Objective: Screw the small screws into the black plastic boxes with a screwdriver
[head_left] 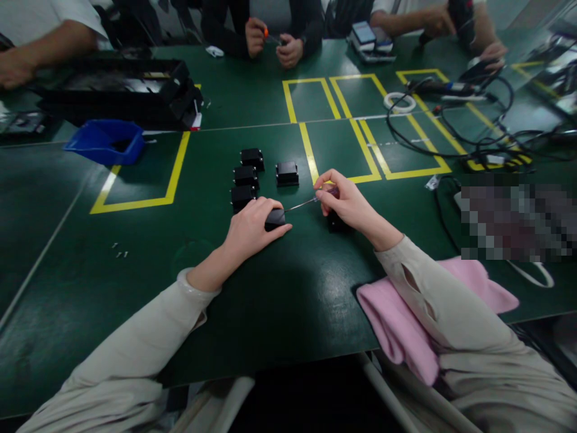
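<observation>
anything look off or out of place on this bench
Mostly tidy. A few tiny loose bits, perhaps screws, lie scattered on the green table away from the left hand and right hand. Black cables sprawl tangled across the yellow boxes at far right. The black blocks sit neatly.

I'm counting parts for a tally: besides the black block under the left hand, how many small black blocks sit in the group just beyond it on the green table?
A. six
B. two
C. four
C: beyond the left hand and the black block it presses, three small black blocks stand in a column, and a fourth stands apart to their right on the green table.
</observation>
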`<state>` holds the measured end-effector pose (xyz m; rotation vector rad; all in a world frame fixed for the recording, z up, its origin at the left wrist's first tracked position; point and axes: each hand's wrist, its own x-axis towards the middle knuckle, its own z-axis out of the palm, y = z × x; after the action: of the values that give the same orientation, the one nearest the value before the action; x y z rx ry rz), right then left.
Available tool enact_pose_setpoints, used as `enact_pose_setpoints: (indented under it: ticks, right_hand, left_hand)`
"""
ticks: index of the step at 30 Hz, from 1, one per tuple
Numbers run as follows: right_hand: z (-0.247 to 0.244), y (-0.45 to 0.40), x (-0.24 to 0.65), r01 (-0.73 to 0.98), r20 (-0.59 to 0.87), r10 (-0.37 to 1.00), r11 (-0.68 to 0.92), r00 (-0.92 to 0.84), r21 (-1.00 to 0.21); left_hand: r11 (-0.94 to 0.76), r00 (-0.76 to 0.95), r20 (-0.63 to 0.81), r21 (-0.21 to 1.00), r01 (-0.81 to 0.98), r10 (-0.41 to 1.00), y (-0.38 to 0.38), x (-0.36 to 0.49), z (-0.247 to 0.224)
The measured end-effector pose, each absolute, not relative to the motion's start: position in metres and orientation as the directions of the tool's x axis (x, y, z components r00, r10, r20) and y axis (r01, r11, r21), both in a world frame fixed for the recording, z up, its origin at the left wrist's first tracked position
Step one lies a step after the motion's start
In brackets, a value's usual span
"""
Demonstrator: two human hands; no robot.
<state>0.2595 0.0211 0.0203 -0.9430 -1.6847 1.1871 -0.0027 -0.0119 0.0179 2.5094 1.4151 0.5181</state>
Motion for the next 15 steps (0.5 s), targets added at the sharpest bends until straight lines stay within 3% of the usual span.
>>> enact_pose_setpoints:
  ticks: [15]
  right_hand:
    - [0.0201, 0.0210, 0.2605, 0.135, 0.210, 0.906, 0.275, -0.367, -0.952]
  left_hand:
    - [-0.525, 0.483, 0.206, 0.335, 0.782, 0.851, -0.0113, -0.0032, 0.0168]
